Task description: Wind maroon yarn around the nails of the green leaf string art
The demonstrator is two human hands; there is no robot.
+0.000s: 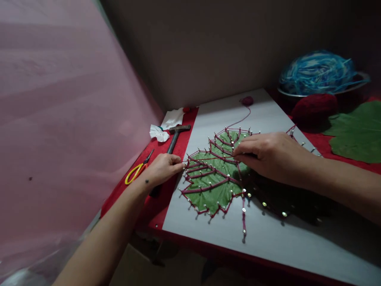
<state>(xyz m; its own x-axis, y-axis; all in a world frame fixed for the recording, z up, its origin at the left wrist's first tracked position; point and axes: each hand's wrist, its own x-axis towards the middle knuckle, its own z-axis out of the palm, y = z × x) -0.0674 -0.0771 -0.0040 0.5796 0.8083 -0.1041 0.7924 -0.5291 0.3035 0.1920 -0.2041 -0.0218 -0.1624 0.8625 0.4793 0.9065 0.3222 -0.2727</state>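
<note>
A strand of dark red yarn (210, 159) runs taut between my two hands, above a green leaf (214, 196) on a white board (205, 238). My left hand (165, 169) pinches one end of it at the board's left edge, beside the leaf's outermost nails. Over the middle of the leaf, my right hand (264, 157) has its fingers closed on the strand and hides part of the leaf's right side. Several nails (244, 209) stand around the leaf and along its veins, with red yarn wound between many of them.
On the red cloth at left lie a hammer (175, 141), yellow-handled scissors (135, 172) and crumpled white paper (159, 133). A small yarn ball (247, 101) rests at the board's back. At right are blue yarn (321, 73) in a dish, a red yarn ball (315, 107) and another leaf (358, 133).
</note>
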